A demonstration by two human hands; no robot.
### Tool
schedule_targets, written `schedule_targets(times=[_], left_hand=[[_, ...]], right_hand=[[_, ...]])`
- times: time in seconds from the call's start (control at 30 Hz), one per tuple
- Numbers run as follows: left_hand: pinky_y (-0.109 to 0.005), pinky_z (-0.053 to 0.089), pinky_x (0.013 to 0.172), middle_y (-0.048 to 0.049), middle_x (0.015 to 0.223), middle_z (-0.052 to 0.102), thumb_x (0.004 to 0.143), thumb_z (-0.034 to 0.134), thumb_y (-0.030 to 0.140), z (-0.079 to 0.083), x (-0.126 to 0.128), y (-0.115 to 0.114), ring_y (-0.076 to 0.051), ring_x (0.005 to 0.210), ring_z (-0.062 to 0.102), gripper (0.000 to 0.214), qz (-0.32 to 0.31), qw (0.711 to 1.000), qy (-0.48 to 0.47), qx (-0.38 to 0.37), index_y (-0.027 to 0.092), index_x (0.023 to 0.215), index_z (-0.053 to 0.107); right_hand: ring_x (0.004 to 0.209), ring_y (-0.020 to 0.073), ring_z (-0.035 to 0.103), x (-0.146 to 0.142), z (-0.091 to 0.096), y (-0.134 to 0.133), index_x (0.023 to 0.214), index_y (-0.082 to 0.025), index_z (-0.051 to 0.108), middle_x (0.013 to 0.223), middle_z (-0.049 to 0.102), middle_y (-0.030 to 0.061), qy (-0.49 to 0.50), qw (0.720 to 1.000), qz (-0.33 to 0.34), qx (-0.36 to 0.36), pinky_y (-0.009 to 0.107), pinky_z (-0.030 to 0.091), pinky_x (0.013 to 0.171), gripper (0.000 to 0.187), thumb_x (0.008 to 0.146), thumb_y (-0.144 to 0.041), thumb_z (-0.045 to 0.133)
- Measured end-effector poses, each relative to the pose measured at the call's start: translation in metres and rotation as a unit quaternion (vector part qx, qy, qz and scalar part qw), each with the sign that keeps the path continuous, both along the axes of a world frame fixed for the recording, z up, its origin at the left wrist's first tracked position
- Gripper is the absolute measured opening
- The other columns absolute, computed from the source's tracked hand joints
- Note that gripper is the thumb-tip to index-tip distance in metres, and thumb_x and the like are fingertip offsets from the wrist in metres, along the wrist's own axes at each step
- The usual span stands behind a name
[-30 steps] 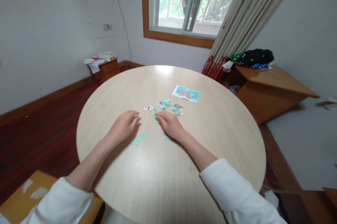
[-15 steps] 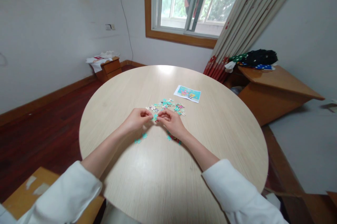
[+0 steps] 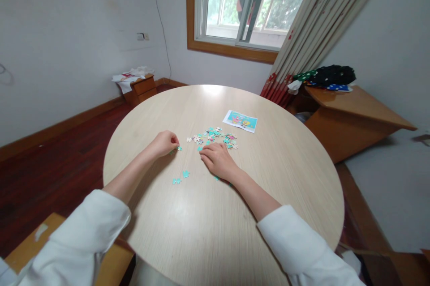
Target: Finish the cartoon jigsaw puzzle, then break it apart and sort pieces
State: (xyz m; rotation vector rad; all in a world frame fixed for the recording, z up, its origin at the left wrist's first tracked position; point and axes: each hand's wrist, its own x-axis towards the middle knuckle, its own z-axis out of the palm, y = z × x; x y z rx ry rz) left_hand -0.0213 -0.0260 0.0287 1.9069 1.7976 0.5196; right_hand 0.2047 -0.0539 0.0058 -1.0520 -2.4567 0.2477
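My left hand (image 3: 165, 143) is closed in a pinch on a small turquoise puzzle piece (image 3: 180, 148), low over the table left of the pile. Palm down, my right hand (image 3: 217, 160) has its fingers stretched out at the front of the puzzle-piece pile (image 3: 212, 134). A turquoise piece (image 3: 199, 148) lies by its fingertips. Nearer to me lie a loose turquoise piece (image 3: 186, 173) and a joined turquoise pair (image 3: 176, 181). More pieces show partly from under my right hand and wrist. The pile mixes turquoise, pink and pale pieces.
A printed picture sheet (image 3: 240, 121) with cartoon figures lies behind the pile on the round wooden table (image 3: 208, 232). Beyond the table stand a small drawer cabinet (image 3: 144, 89) at left and a tilted brown cabinet (image 3: 352, 116) with cloths on it at right.
My hands have moved apart from their meeting point over the table. The left went left with a turquoise piece; the right stayed near the pile, its fingers now lowered and stretched out.
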Motion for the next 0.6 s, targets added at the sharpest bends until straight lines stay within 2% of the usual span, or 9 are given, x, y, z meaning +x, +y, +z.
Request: schedule_targets(times=[0.13,0.2,0.27,0.4,0.5,0.6], left_hand=[[-0.025,0.040,0.062,-0.0091,0.078,0.070,0.069,0.056,0.016,0.000,-0.001,-0.003,-0.018,0.072,0.062,0.015,-0.005,0.992,0.122,0.034,0.014,0.076,0.069],[-0.026,0.042,0.067,-0.0098,0.084,0.071,0.073,0.053,0.017,0.001,0.005,-0.009,-0.019,0.077,0.062,0.019,-0.016,0.986,0.154,0.054,0.014,0.081,0.070],[-0.028,0.043,0.073,-0.0102,0.089,0.071,0.077,0.048,0.017,0.001,0.015,-0.019,-0.020,0.081,0.061,0.023,-0.055,0.983,0.154,0.081,0.014,0.086,0.070],[-0.034,0.039,0.083,-0.0081,0.101,0.069,0.082,0.039,0.012,-0.004,0.037,-0.041,-0.021,0.090,0.057,0.033,-0.183,0.960,0.167,0.130,0.017,0.095,0.069],[-0.039,0.037,0.083,-0.0095,0.109,0.066,0.085,0.036,0.012,-0.007,0.044,-0.058,-0.024,0.093,0.053,0.035,-0.204,0.950,0.191,0.137,0.016,0.102,0.066],[-0.041,0.035,0.083,-0.0107,0.114,0.064,0.084,0.034,0.009,-0.008,0.041,-0.075,-0.026,0.096,0.051,0.036,-0.209,0.946,0.208,0.132,0.014,0.102,0.065]], right_hand=[[0.098,0.0194,0.056,0.000,-0.002,0.001,0.093,-0.015,0.066,0.102,0.068,0.0094,-0.007,1.000,0.007,-0.007,0.037,0.028,0.087,0.020,0.090,-0.019,0.047],[0.097,0.0190,0.057,0.000,-0.003,0.002,0.091,-0.015,0.065,0.102,0.068,0.0093,0.001,1.000,0.015,-0.008,0.037,0.027,0.086,0.020,0.090,-0.018,0.045],[0.097,0.0187,0.057,0.000,-0.004,0.001,0.091,-0.015,0.064,0.103,0.068,0.0087,0.013,0.999,0.027,-0.011,0.037,0.027,0.087,0.019,0.090,-0.017,0.045],[0.099,0.0182,0.057,0.000,-0.002,-0.002,0.092,-0.017,0.063,0.104,0.068,0.0072,0.026,0.998,0.054,-0.030,0.036,0.027,0.088,0.018,0.088,-0.013,0.046],[0.096,0.0170,0.058,0.000,0.001,-0.003,0.093,-0.018,0.062,0.098,0.069,0.0058,0.034,0.996,0.070,-0.042,0.035,0.028,0.087,0.019,0.087,-0.012,0.045],[0.096,0.0176,0.058,0.001,0.001,-0.002,0.095,-0.017,0.062,0.098,0.069,0.0067,0.050,0.997,0.044,-0.026,0.036,0.030,0.088,0.018,0.088,-0.015,0.045]])
